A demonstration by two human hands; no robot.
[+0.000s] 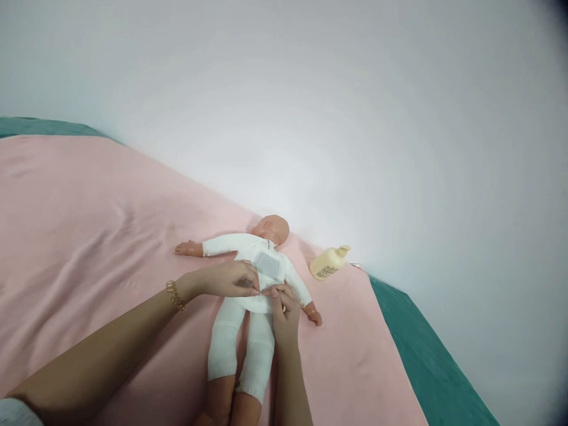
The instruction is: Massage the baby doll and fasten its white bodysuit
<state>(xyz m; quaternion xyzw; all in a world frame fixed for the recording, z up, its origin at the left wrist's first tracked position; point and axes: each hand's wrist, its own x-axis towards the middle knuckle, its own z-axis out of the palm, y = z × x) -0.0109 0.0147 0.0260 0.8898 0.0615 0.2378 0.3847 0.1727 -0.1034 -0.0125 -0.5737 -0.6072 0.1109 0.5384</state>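
A baby doll (252, 305) with a white cloth body and white-covered upper limbs lies stretched out, its bare plastic head (277, 229) toward the wall. On its torso is a grey rectangular patch (267, 264). My left hand (235, 278), with a beaded bracelet (175, 294) at the wrist, rests over one side of the doll's waist, fingertips pinched. From the other side my right hand (286, 300) meets it, thumb and fingers pressed together at the white cloth. The fingertips of both hands nearly touch; whatever is between them is too small to make out.
A pale yellow pump bottle (329, 264) leans tilted beside the doll's arm, close to the wall (310, 118). Under everything spreads a wrinkled pink blanket (89, 236). Green cloth (426, 343) shows past its edges on the right and at the far left.
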